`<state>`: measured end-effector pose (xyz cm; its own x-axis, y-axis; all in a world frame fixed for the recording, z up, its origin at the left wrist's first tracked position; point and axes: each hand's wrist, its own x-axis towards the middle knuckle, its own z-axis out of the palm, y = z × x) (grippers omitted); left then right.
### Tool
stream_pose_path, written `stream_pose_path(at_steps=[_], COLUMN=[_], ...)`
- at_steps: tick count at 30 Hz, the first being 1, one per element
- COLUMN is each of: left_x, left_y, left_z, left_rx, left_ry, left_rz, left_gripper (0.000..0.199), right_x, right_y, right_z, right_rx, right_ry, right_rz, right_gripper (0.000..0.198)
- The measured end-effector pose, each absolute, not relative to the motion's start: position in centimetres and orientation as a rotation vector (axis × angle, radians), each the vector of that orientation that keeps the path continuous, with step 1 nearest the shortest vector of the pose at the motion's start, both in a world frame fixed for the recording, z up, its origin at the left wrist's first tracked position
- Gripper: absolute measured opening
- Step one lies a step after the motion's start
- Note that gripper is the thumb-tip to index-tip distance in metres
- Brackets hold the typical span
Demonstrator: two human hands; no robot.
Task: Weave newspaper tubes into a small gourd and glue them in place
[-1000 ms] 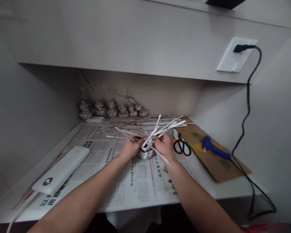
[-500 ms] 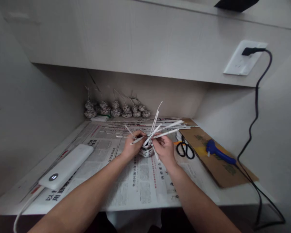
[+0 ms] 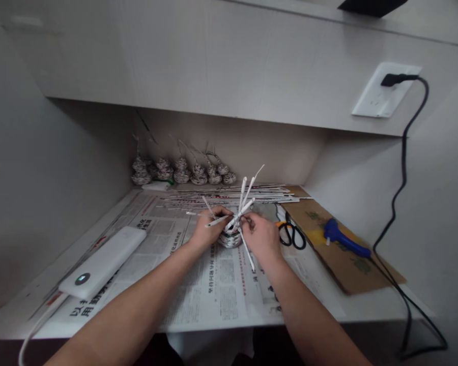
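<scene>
A small round piece woven from rolled newspaper (image 3: 230, 240) stands between my hands on the newspaper sheet. Several paper tubes (image 3: 242, 189) stick up and outward from its open top. My left hand (image 3: 208, 229) is closed around the left side of the rim, with tubes poking out past its fingers. On the right side, my right hand (image 3: 262, 236) pinches a paper tube close to the rim; its fingertips are partly hidden. One tube (image 3: 247, 250) slants down below that hand.
Woven paper gourds (image 3: 181, 173) line the back wall, with loose paper tubes (image 3: 229, 195) lying before them. Black-handled scissors (image 3: 298, 237), cardboard (image 3: 351, 277) and a blue glue gun (image 3: 345, 241) are at right. A white power bank (image 3: 107, 262) lies left; a black cord (image 3: 394, 203) hangs at right.
Tubes that pointed right over my right hand no longer show there; one more now stands upright at the top. My right hand has turned slightly, and the lower tube reaches farther down.
</scene>
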<state>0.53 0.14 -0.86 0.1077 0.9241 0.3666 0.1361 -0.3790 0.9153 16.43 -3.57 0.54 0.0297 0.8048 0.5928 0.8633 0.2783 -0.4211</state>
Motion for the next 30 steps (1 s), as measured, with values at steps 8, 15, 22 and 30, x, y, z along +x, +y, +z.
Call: stream_pose_path(at_steps=[8, 15, 22, 30], left_x=[0.4, 0.3, -0.1, 0.4], left_y=[0.0, 0.4, 0.2, -0.3], left_z=[0.1, -0.3, -0.1, 0.4], left_rx=[1.645, 1.558, 1.468, 1.605], left_ry=[1.093, 1.074, 1.062, 1.004], left_rz=[1.319, 1.216, 1.126, 1.158], left_gripper=[0.01, 0.019, 0.022, 0.013], right_x=[16.8, 16.3, 15.9, 15.8], right_y=[-1.9, -2.0, -2.8, -3.2], right_z=[-0.2, -0.6, 0.1, 0.2], right_rx=[-1.363, -1.266, -1.195, -1.153], right_ry=[-1.63, -1.593, -1.653, -1.617], right_rz=[0.528, 0.62, 0.547, 0.483], right_gripper=[0.018, 0.012, 0.007, 0.011])
